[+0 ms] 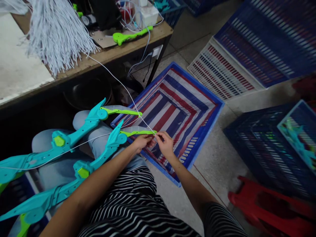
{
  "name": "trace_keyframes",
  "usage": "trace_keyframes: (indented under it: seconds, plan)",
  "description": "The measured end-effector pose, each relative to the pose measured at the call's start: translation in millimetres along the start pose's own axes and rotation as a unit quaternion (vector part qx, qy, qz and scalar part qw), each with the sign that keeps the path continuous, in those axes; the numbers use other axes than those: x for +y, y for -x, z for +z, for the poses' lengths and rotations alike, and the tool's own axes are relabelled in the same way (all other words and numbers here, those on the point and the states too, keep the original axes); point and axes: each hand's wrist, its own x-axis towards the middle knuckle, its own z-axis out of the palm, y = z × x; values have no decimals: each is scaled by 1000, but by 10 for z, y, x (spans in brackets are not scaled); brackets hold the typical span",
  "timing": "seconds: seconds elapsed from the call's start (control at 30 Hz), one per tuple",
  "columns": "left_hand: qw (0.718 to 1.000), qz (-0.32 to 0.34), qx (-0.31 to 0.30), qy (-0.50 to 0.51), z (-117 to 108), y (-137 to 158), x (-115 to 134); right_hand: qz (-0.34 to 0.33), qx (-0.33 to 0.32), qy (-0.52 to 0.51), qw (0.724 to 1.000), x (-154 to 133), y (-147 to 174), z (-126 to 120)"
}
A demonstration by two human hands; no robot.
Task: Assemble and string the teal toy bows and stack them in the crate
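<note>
Two teal plastic toy bows with lime-green limb ends lie across my lap, the far toy bow (85, 128) and the near toy bow (101, 158). My left hand (144, 142) is closed at the green tip of the near bow, its fingertips partly hidden. At the same tip, my right hand (165, 143) pinches a white string (116, 79). That string runs up to a thick bundle of white strings (60, 36) on the bench. Another length of string trails left along the far bow.
The wooden workbench (118, 51) also carries a loose green limb (133, 34) and cables. Below my hands stands a blue crate (199, 128) lined with striped fabric. More crates (261, 144) and a red plastic stool-like object (269, 207) are at right.
</note>
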Motion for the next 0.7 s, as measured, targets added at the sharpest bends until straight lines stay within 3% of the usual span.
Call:
trace_keyframes:
  seconds: [0.17,0.3,0.37,0.47,0.57,0.63,0.7]
  plan:
    - [999,21,20,-24,69,-94,8,-48,-27,14,998,90,-36,-28]
    - [995,19,44,-88,-2,173,71,-55,-55,33,996,134,-36,-62]
    - [991,34,61,-117,-161,531,141,-40,-46,43,997,142,-30,-88]
    - [985,94,52,-137,-540,1305,212,-13,-52,50,997,127,-31,-149]
    - [987,152,47,15,-915,2165,126,-3,-76,67,995,95,-55,-216]
    - [955,225,103,161,-1085,2675,-10,-8,-89,89,992,98,-96,-247]
    - [885,338,192,256,-1184,3096,-171,-30,-96,116,988,137,-165,-262]
